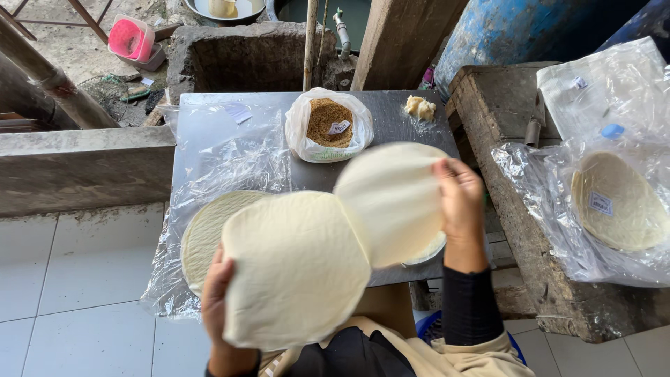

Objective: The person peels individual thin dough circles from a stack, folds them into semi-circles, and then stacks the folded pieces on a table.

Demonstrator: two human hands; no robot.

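My left hand (216,292) grips the left edge of a round, pale, thin flat sheet (293,269) held up over the metal table (398,126). A second round pale sheet (391,202), slightly blurred, is pinched at its right edge by my right hand (458,202). The two sheets overlap a little near the middle. Under the left one, a stack of similar round sheets (206,230) lies on clear plastic film (223,153).
A plastic bag of brown grains (328,124) and a small lump of dough (419,107) sit at the table's far side. At right, a concrete ledge (502,112) holds bagged round sheets (618,202). A blue drum (516,31) stands behind.
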